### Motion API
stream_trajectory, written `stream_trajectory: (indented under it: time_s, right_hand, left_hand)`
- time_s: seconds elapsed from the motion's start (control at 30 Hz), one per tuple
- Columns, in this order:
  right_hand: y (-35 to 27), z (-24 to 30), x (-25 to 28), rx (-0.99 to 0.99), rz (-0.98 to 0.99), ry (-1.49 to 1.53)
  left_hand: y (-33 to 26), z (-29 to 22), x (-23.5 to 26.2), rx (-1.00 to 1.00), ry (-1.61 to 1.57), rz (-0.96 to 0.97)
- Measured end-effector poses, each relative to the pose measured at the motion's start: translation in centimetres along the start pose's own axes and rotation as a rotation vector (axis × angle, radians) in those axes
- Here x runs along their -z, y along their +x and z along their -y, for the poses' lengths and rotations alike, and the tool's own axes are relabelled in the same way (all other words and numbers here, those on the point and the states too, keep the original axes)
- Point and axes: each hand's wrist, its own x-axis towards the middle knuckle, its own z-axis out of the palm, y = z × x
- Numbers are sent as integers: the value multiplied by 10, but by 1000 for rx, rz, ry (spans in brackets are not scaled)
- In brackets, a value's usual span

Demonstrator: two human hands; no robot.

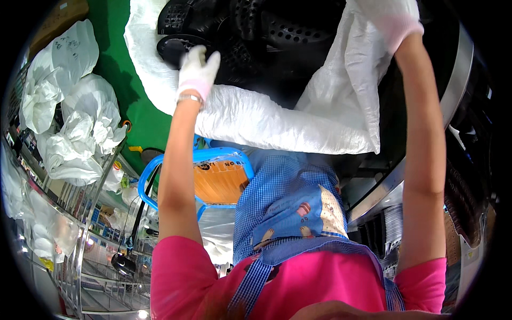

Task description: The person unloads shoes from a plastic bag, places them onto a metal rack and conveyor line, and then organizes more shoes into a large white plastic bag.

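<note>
The person's left hand [198,72], in a white glove with a pink cuff, was over the mouth of a big white sack [282,125], thumb parted from the fingers so that a gap showed between them. Just to the left of those fingertips, and partly behind them, lay an oval black piece [173,49]; from where I stood I couldn't tell whether the glove was touching it. Ahead of that hand and off to its right, more black pieces [293,34], shaped like shoe soles and dotted with holes, lay heaped inside the sack.

The right hand [392,16], gloved the same way, was farther forward, at the sack's raised right side. It was blurred and its fingers ran out of sight, so I couldn't tell whether it was gripping the fabric or simply resting there.

Below the left glove, a metallic band [190,97] circled the wrist. Nearer the body than that hand stood a stool [218,181] with a blue frame and a wooden seat, beside the person's blue checked apron [285,197]. Well to the left of the same hand, across a green floor [146,122], crumpled whitish plastic bags [74,152] bunched together.
</note>
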Motion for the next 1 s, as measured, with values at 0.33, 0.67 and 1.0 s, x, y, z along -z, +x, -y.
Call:
stream_trajectory:
  time_s: [0.33,0.67,1.0]
  right_hand:
    - [-156,144,-82,235,405,205]
    - [-254,94,-50,-134,895,300]
    - [-244,118,-67,-760,844,740]
  left_hand:
    - [-109,32,-18,-61,497,947]
    - [-83,18,-40,275,39,781]
    - [-95,2,-58,612,-1068,379]
